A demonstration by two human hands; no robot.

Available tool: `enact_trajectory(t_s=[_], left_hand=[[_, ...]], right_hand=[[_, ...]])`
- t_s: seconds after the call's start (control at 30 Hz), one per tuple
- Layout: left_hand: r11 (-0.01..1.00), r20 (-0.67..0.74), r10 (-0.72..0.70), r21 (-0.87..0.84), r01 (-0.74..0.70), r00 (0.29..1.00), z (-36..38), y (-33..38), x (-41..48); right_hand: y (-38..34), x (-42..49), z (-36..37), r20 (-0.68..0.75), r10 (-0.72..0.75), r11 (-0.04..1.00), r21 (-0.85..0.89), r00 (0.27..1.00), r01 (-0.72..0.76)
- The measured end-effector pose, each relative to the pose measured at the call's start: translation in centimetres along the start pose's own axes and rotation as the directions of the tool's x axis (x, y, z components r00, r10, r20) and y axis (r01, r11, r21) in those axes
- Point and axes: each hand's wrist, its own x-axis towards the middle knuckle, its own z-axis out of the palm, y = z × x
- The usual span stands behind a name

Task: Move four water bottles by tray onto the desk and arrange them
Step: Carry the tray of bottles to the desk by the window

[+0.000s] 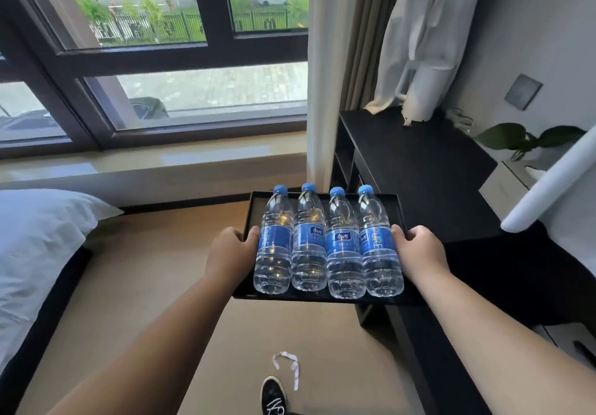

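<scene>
I hold a black rectangular tray in the air in front of me. My left hand grips its left edge and my right hand grips its right edge. Several clear water bottles with blue caps and blue labels lie side by side on the tray, caps pointing away from me. The dark desk stands just beyond and to the right of the tray; the tray's right end overlaps its near corner in the view.
A bed with a white pillow lies at the left. A window and its sill fill the back. On the desk's far end rest a white curtain and a plant. Paper scraps lie on the floor.
</scene>
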Motion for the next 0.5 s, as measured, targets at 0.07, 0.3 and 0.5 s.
enact_trajectory(t_s=[0.07,0.3,0.5], left_hand=[[1.0,0.01,0.017,0.007,-0.017,1.0,-0.3,0.6,3.4],[0.998,0.08,0.068,-0.004,-0.068,0.994,-0.3,2.2,14.0],[0.995,0.11,0.098,-0.001,-0.099,0.989,1.1,3.9,20.2]], right_hand=[[-1.8,2.0,1.2,-0.009,0.014,1.0,0.006,1.0,-0.014],[-6.2,8.0,5.1,-0.052,0.076,0.997,0.022,0.996,-0.075],[-8.3,12.2,6.9,-0.083,0.133,0.991,0.013,0.988,-0.132]])
